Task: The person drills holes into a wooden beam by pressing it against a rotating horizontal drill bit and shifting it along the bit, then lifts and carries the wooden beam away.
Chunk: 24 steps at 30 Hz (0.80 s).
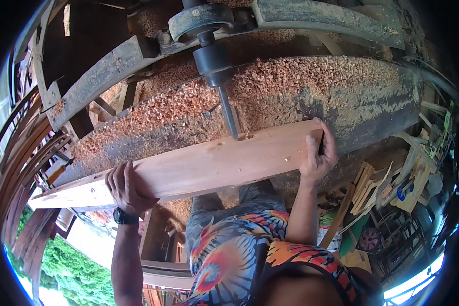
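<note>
A long pale wooden board [214,166] lies slantwise across the bench in front of me, its far left end reaching out past the bench. My left hand [126,188], with a dark watch at the wrist, grips the board left of its middle, fingers over the upper edge. At the board's right end my right hand [319,157] is closed around the corner, thumb on the face. Between the hands, a drill bit [229,120] in a black chuck [211,60] comes down at the board's upper edge, beside a small cut hole [246,136]. Whether the bit touches the wood I cannot tell.
Wood chips [290,74] cover much of the dark metal table [359,122]. Above runs a worn wooden beam [331,21]. Offcuts [370,188] pile up at the right, near a fan [371,238]. Stacked planks [18,148] stand at the left.
</note>
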Tool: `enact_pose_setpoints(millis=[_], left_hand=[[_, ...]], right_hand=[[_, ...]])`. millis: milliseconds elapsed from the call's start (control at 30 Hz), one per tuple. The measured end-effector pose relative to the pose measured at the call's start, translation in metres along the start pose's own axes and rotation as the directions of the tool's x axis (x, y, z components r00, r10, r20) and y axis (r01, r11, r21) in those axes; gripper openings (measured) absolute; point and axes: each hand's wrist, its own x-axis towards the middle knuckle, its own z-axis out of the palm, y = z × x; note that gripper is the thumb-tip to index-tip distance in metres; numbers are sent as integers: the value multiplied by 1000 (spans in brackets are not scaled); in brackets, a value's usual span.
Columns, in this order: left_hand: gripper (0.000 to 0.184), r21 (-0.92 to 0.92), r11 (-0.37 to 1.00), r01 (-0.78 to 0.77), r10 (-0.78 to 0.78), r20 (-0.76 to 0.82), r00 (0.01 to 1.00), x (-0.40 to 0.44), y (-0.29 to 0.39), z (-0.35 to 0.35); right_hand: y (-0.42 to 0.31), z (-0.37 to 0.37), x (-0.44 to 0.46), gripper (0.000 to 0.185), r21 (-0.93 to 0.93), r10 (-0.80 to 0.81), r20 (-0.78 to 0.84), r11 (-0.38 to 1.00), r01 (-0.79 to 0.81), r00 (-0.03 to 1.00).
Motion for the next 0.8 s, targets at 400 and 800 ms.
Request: enact_pose_setpoints(millis=[400, 800], left_hand=[[105, 12, 1000, -8, 8, -20, 1000, 4, 1, 0], [89, 32, 999, -17, 19, -38, 999, 11, 2, -2]], right_hand=[[-5, 4, 6, 42, 9, -9, 1, 1000, 9, 1000], [-11, 9, 15, 41, -32, -6, -7, 999, 6, 1000]])
